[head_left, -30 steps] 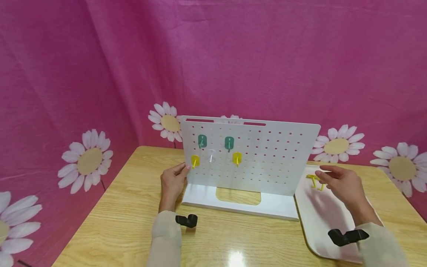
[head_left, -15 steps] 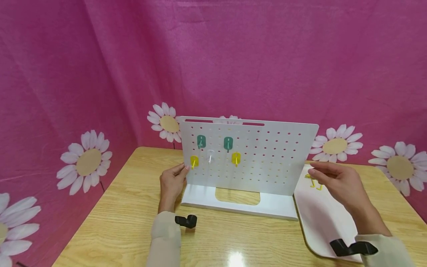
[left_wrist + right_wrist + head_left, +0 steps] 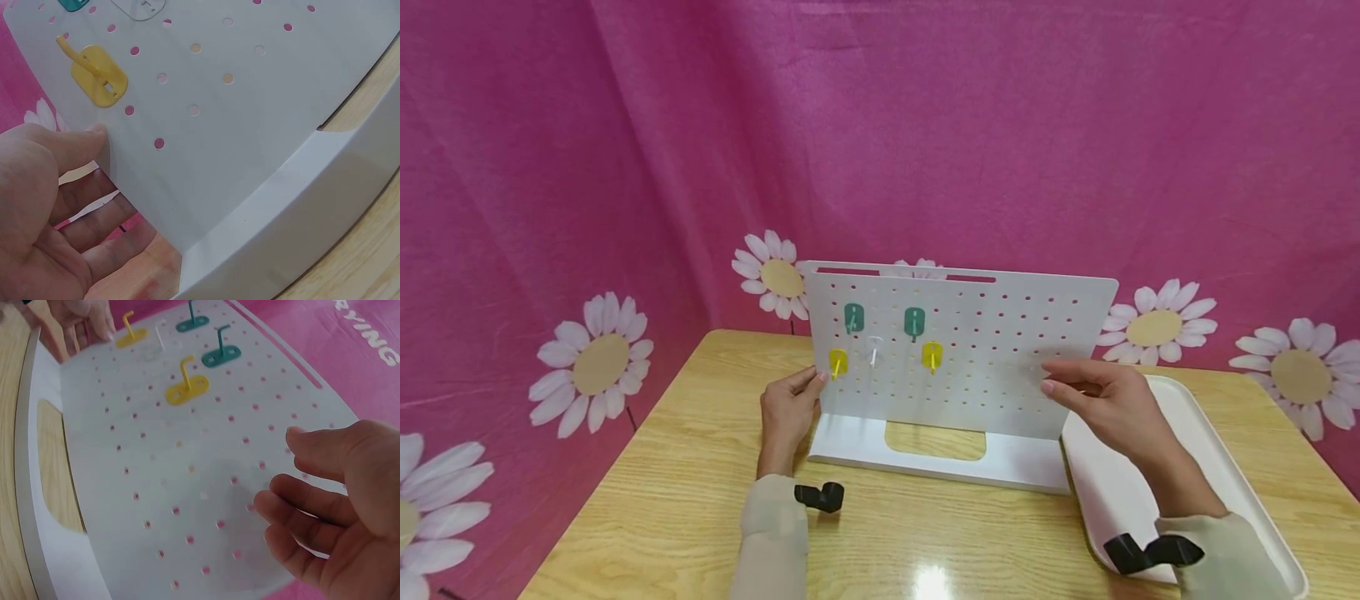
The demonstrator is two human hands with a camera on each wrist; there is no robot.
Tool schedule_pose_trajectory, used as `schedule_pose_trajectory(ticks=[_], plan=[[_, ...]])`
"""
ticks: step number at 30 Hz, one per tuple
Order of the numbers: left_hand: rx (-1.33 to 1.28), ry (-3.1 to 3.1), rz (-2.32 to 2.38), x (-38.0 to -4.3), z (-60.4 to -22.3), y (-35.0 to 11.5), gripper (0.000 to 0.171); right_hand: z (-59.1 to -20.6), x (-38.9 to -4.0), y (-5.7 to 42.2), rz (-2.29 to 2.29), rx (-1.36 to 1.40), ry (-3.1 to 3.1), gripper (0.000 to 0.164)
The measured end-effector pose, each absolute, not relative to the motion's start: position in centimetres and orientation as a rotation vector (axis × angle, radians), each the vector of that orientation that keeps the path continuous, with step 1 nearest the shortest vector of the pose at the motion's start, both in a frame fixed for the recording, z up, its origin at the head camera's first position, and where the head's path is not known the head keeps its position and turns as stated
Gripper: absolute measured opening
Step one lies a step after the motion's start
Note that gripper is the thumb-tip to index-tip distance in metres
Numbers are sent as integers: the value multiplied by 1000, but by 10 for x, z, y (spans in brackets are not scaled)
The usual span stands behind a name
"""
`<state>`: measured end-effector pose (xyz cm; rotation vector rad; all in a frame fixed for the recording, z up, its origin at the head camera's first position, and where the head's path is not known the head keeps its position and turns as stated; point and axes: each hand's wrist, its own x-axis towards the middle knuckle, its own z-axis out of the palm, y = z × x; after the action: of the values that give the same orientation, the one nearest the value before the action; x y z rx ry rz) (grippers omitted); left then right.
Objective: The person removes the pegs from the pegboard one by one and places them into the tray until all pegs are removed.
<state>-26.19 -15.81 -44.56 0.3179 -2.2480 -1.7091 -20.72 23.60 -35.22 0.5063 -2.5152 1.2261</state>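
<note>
A white perforated pegboard (image 3: 992,392) stands upright on its base. My left hand (image 3: 787,410) grips its left edge, with the thumb on the front face and the fingers behind, as the left wrist view shows. Just above that thumb is a yellow hook (image 3: 100,76). Another yellow hook (image 3: 932,356), a clear hook (image 3: 874,351) and two green hooks, one upper left (image 3: 854,317) and one further right (image 3: 914,321), are also mounted on the board. My right hand (image 3: 337,512) hovers before the board's right part, fingers loosely bent and nothing between them.
A white tray (image 3: 1217,450) lies right of the board, partly under my right forearm. The board's base (image 3: 850,437) has a cut-out and rests on the wooden table (image 3: 685,475). A pink curtain (image 3: 955,150) with daisies hangs behind.
My right hand has moved left from over the tray to in front of the board's right part. The yellow hooks seen on the tray earlier are now hidden from view. My left hand stays put.
</note>
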Motion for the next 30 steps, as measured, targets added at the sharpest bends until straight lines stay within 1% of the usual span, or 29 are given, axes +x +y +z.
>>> schedule_pose_trajectory(ticks=[16,25,30], plan=[[330,-2280,-1674,-263,-446,-156,33,-353,-222,184,1422,563,-2540,32],[314,-2250,-1696,-262,-446,-159,33,-359,-235,154,1512,650,-2506,28],[299,-2246,-1683,-262,-446,-158,31,-363,-239,144,1519,650,-2486,27]])
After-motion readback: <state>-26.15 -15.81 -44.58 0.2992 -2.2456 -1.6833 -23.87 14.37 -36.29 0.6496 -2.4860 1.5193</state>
